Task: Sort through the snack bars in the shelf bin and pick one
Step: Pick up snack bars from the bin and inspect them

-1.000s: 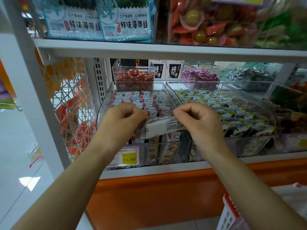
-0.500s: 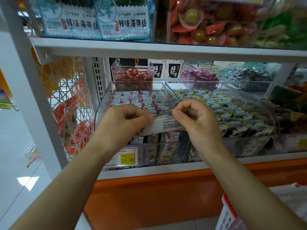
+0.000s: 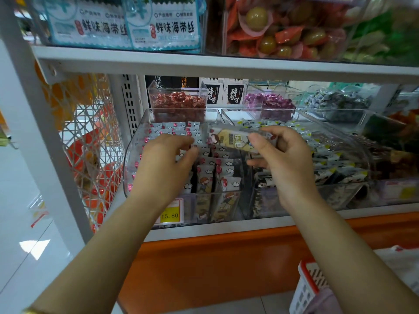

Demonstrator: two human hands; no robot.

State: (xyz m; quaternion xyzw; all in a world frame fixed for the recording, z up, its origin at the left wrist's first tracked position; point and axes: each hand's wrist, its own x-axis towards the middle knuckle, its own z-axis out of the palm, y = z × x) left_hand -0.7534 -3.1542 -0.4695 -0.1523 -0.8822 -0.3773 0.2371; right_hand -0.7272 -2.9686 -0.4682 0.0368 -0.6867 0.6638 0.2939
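Nearest, at the lower right of the frame, stands a red and white plastic basket (image 3: 310, 288). Above the orange base, a yellow price tag (image 3: 170, 215) sits on the front of the clear plastic shelf bin (image 3: 136, 137) in the middle of the frame. This bin holds many white wrapped bars with red dots and cartoon figures (image 3: 223, 175), which stand on edge in rows.

The left hand (image 3: 163, 164) hovers over them with loosely bent fingers, and I see nothing pinched between them. The right hand (image 3: 285, 162) pinches one long yellow and white wrapped snack bar (image 3: 229, 138) between thumb and fingers, by its right end, just above the bin. Its long axis goes left to right across the frame. The free end points toward the left hand, whose fingertips are just beside it. I judge the choice is almost made.

To the right, a second clear bin (image 3: 353, 132) holds black, white and yellow packets (image 3: 328, 159). Farther back, small clear boxes hold red sweets (image 3: 179, 103) and purple sweets (image 3: 269, 103).
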